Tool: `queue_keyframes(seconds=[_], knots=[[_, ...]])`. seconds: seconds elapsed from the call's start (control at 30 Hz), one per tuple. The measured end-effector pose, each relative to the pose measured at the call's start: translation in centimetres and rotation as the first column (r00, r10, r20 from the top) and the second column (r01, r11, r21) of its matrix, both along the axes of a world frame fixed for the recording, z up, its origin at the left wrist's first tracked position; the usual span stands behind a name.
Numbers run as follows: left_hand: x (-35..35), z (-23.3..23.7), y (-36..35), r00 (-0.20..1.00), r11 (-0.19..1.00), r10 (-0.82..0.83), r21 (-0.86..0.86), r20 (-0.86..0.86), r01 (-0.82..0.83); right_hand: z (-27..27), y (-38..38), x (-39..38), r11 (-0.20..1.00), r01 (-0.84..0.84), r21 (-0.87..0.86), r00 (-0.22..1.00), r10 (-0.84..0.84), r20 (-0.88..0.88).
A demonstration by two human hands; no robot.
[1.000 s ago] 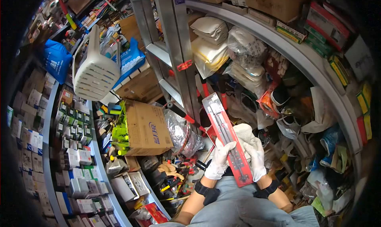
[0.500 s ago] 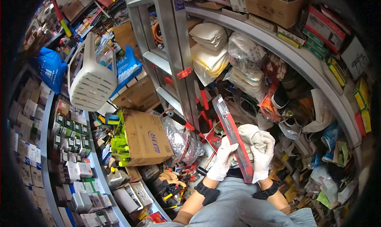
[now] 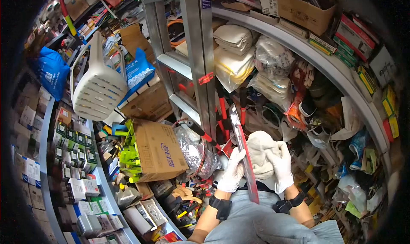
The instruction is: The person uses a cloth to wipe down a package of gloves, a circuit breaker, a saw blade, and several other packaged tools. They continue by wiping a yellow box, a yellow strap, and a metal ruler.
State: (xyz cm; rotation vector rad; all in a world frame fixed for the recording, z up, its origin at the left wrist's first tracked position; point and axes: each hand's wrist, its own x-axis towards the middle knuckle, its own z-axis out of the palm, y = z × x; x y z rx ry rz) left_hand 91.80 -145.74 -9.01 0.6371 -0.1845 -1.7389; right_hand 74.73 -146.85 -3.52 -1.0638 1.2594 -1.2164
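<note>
A long, narrow red packet with a clear plastic face (image 3: 244,152) stands slanted in front of my body, turned nearly edge-on. My left hand (image 3: 231,173), in a white glove, is closed around its left side near the middle. To the right of the packet, a crumpled cream cloth (image 3: 260,152) is pinched in my right hand (image 3: 282,167), which is also gloved. The cloth hangs close beside the packet's face. Black bands wrap both wrists.
An aluminium ladder (image 3: 198,60) rises ahead, red-handled tools at its foot. A cardboard box (image 3: 160,152) with yellow-green items sits left, below a white plastic stool (image 3: 98,86). Shelves of small boxes (image 3: 83,188) line the left; folded cloths (image 3: 232,58) and bagged goods fill the right shelf.
The red packet has shifted left and rotated from face-on to nearly edge-on in my left hand. My right hand has moved slightly left and up with the cloth, which now shows more fully.
</note>
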Motion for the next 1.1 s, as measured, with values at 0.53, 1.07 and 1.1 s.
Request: queue_keyframes(seconds=[0.53,1.07,1.1], knots=[[1.1,0.1,0.0,0.981,0.986,-0.165,0.031,0.099,0.163,1.4,0.1,1.2,0.934,0.305,-0.188,0.926,-0.337,-0.171],[1.5,0.0,-1.4,0.932,0.937,-0.347,-0.009,0.107,0.350,2.2,-4.8,-3.8,0.641,0.648,-0.411,0.723,-0.688,0.068],[1.6,0.2,-1.4,0.926,0.931,-0.362,-0.007,0.108,0.365,2.6,-4.7,-3.7,0.662,0.574,-0.483,0.725,-0.685,-0.078]])
